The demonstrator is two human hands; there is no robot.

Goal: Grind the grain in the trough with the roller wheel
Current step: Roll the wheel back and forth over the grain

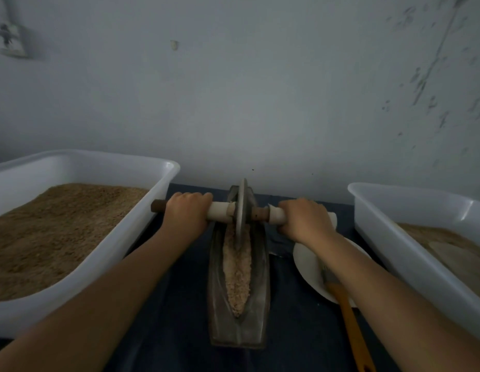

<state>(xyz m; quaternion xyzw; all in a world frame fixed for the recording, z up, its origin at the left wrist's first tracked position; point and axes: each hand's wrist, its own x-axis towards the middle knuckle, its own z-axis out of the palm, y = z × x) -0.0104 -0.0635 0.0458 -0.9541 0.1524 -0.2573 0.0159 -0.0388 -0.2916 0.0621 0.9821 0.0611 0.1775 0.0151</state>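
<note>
A narrow dark metal trough (217,296) lies lengthwise in front of me on the dark cloth. Pale crushed grain (237,272) fills its groove. A thin metal roller wheel (242,208) stands upright in the far part of the trough, on a rod-like axle handle (220,210) that runs left to right. My left hand (186,210) grips the axle to the left of the wheel. My right hand (304,218) grips it to the right. Both arms stretch forward.
A large white tub (142,226) of brown grain sits to the left, and a second white tub (389,237) with a thinner layer to the right. A white plate (308,261) with an orange-handled brush (348,312) lies under my right forearm. A grey wall rises close behind.
</note>
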